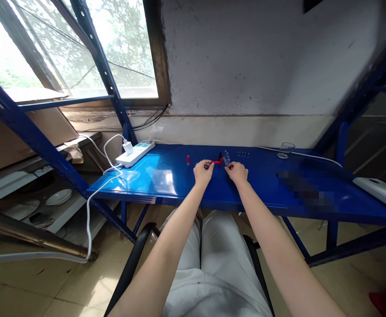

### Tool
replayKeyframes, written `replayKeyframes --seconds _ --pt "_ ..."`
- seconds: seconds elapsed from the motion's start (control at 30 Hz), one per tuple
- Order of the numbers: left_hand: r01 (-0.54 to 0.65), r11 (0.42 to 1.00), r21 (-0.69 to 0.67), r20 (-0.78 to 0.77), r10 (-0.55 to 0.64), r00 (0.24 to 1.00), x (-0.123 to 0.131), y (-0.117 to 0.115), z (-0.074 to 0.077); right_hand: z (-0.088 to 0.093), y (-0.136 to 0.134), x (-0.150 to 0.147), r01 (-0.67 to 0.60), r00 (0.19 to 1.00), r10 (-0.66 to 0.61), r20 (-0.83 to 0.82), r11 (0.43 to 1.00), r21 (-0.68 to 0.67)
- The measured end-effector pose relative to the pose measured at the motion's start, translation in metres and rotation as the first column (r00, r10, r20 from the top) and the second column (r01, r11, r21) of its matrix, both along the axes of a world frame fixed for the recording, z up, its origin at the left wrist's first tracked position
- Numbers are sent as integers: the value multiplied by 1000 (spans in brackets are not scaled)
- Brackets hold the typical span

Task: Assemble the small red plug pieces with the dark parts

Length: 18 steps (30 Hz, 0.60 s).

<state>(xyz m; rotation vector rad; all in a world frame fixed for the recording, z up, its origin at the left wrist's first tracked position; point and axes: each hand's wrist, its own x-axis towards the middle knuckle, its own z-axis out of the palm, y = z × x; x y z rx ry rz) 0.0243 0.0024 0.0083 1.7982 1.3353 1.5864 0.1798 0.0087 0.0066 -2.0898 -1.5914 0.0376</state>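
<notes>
My left hand is closed, its fingertips pinching one end of a small red piece that extends to the right. Just behind that piece a small black item stands upright. My right hand has its thumb and fingers pressed together; what they hold, if anything, is too small to make out. Close beside its fingertips is a cluster of small clear pieces. Further back lies a row of tiny shiny pieces. To the left of my left hand stands a small red cylinder.
The blue tabletop carries a white power strip with a plug and cable at left. A clear glass sits at the back right. A white object lies at the right end. Blue shelf posts frame the window side.
</notes>
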Motion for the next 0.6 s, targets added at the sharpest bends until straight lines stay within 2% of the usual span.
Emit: replayKeyframes --seconds 0.1,0.23,0.33,0.47,0.6 --pt "4 1000 -9 -1 -4 1000 0 0 0 0 -3 -1 -51 998 51 27 998 24" --pt "10 1000 -9 -2 -10 1000 0 -1 1 5 -11 -7 -198 974 191 123 979 52" --pt "10 1000 -5 -8 -10 1000 0 -1 1 10 -16 -12 -263 950 249 188 963 55" --pt "8 1000 -12 -19 -8 1000 1 -1 0 14 -20 -15 -284 940 265 214 957 60" --pt "5 1000 -10 -20 -5 1000 0 -2 2 13 -20 -14 -217 961 201 190 974 65"
